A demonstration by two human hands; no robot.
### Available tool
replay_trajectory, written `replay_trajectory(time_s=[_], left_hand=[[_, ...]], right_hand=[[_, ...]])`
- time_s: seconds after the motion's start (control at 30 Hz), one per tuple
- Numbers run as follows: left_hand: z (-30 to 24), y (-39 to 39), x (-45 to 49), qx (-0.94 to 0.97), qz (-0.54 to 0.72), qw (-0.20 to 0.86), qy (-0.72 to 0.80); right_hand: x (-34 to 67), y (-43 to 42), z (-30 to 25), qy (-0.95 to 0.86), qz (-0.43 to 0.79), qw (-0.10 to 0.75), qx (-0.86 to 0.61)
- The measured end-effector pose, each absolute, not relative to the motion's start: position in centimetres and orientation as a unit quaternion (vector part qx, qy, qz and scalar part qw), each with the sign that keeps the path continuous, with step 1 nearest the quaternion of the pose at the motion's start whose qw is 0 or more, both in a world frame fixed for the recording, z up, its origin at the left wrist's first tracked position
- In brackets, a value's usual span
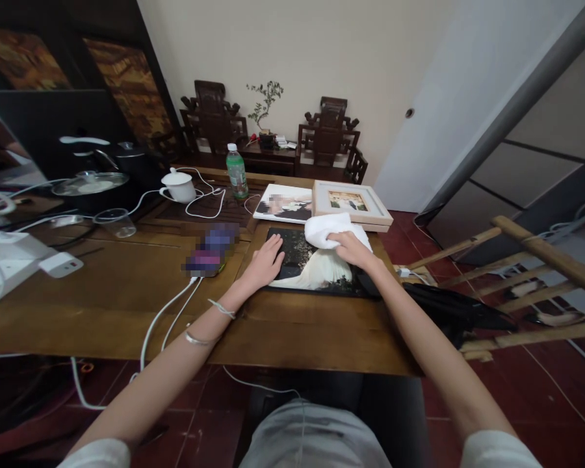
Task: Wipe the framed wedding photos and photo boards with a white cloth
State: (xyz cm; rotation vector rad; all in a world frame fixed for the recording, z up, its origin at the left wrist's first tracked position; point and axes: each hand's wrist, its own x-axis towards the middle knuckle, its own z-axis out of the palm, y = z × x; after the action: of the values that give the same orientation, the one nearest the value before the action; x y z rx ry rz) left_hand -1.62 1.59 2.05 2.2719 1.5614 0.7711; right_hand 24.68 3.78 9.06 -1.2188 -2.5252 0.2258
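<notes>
A dark photo print [316, 268] lies flat on the wooden table [127, 292] in front of me. My left hand [264, 262] rests flat on the print's left edge, fingers stretched out. My right hand [353, 249] grips a white cloth [329, 231] and presses it onto the print's upper right part. Two thin bracelets circle my left forearm.
Behind the print lie another photo print [283, 203] and a light wooden picture frame [351, 204]. A phone [209, 253] on a white cable, a green bottle [236, 171], a white teapot [179, 186], a plastic cup [116, 222] and a power strip [4, 260] sit to the left. A bamboo chair [526, 286] stands at right.
</notes>
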Motion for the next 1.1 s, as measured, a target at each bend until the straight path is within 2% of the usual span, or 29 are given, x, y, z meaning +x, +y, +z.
replay_trajectory(time_s=[0.13, 0.27, 0.43, 0.57, 0.7, 1.1], left_hand=[[2.0, 1.5, -1.6, 0.784, 0.270, 0.136, 0.542], [2.2, 1.3, -1.5, 0.785, 0.264, 0.136, 0.544], [2.8, 0.9, -1.3, 0.784, 0.256, 0.137, 0.549], [3.1, 0.7, -1.2, 0.783, 0.251, 0.134, 0.554], [3.3, 0.7, -1.2, 0.784, 0.246, 0.138, 0.552], [2.2, 1.5, -1.7, 0.786, 0.268, 0.141, 0.539]], right_hand=[[24.4, 2.1, 8.6, -0.885, 0.070, 0.154, -0.433], [24.8, -3.5, 8.0, -0.894, 0.059, 0.127, -0.425], [25.7, -10.8, 8.4, -0.901, 0.101, 0.084, -0.414], [26.0, -12.9, 8.9, -0.907, 0.119, 0.067, -0.398], [25.2, -10.7, 9.0, -0.906, 0.127, 0.089, -0.395], [20.5, 3.3, 9.8, -0.882, 0.080, 0.148, -0.440]])
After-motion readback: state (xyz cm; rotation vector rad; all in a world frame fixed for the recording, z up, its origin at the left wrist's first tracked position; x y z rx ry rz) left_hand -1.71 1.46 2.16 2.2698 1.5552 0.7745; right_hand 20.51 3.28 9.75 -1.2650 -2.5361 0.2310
